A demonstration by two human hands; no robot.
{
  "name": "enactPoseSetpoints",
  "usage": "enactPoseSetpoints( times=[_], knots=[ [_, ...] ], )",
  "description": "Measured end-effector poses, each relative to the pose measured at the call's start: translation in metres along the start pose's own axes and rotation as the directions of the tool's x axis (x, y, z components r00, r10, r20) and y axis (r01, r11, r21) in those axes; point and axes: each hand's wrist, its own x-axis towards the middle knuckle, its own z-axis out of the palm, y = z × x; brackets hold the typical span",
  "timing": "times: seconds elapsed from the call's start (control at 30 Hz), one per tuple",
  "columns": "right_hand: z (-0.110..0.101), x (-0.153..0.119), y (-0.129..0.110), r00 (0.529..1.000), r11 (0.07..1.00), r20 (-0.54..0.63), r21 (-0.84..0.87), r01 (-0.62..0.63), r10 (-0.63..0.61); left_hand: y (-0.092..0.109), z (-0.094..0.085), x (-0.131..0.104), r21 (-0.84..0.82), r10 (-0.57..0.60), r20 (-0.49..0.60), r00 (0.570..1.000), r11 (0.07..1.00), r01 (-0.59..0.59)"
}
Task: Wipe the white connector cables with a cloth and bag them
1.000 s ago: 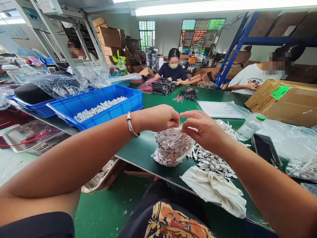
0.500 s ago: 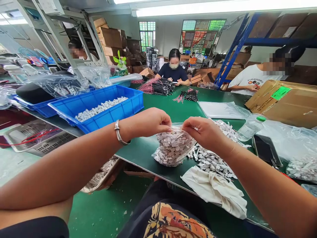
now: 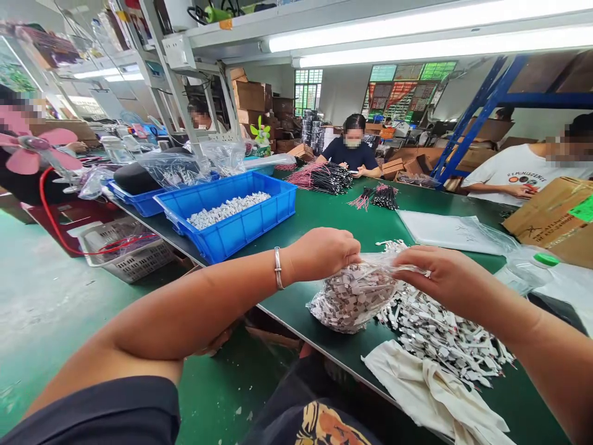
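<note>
A clear plastic bag full of small white pieces stands on the green table in front of me. My left hand, with a silver bangle at its wrist, is closed on the left side of the bag's mouth. At the mouth's right side, my right hand pinches the plastic between thumb and fingers. Many loose white pieces lie in a heap to the right of the bag, partly beneath my right hand. A cream cloth lies crumpled at the table's front edge.
A blue bin with white pieces stands at left. Bundled black and pink wires lie farther back. To the right are white plastic sheets, a green-capped bottle and a cardboard box. People sit around the table.
The view has swung left, so things sit farther right in it. My right hand has shifted its hold and the bag's mouth is stretched wider between my hands.
</note>
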Motion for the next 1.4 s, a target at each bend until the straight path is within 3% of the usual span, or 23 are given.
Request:
enactPoseSetpoints(
  times=[0.27, 0.4, 0.63, 0.83, 0.97, 1.17, 1.27, 1.4],
  knots=[
    [-0.012, -0.005, 0.000, 0.996, 0.997, 0.056, -0.037, -0.064, 0.066, 0.008, -0.001, -0.004, 0.153, 0.054, -0.030, 0.998, 0.987, -0.049],
    [-0.018, -0.006, 0.000, 0.994, 0.995, 0.074, -0.068, -0.077, 0.082, 0.015, -0.006, -0.008, 0.203, 0.141, 0.048, 0.989, 0.968, -0.148],
    [-0.022, -0.010, 0.001, 0.990, 0.995, 0.107, -0.065, -0.080, 0.087, 0.001, -0.025, -0.017, -0.010, 0.011, 0.205, 0.979, 1.000, -0.009],
    [-0.026, -0.006, 0.006, 0.982, 0.987, 0.142, -0.120, -0.106, 0.123, -0.015, -0.044, -0.015, 0.054, -0.019, 0.243, 0.970, 0.999, 0.007],
    [-0.030, 0.006, 0.009, 0.979, 0.981, 0.139, -0.149, -0.125, 0.146, -0.025, -0.052, -0.013, 0.035, -0.040, 0.233, 0.972, 0.999, 0.032],
    [-0.030, 0.025, 0.007, 0.981, 0.976, 0.109, -0.166, -0.144, 0.163, -0.027, -0.052, -0.027, -0.075, -0.113, 0.290, 0.950, 0.987, 0.141],
    [-0.029, 0.041, 0.008, 0.979, 0.975, 0.096, -0.150, -0.167, 0.182, -0.032, -0.055, -0.030, -0.032, -0.133, 0.238, 0.962, 0.989, 0.144],
    [-0.030, 0.081, 0.008, 0.986, 0.981, 0.058, -0.131, -0.146, 0.155, -0.049, -0.073, -0.030, 0.062, -0.213, 0.182, 0.960, 0.977, 0.205]
  ],
)
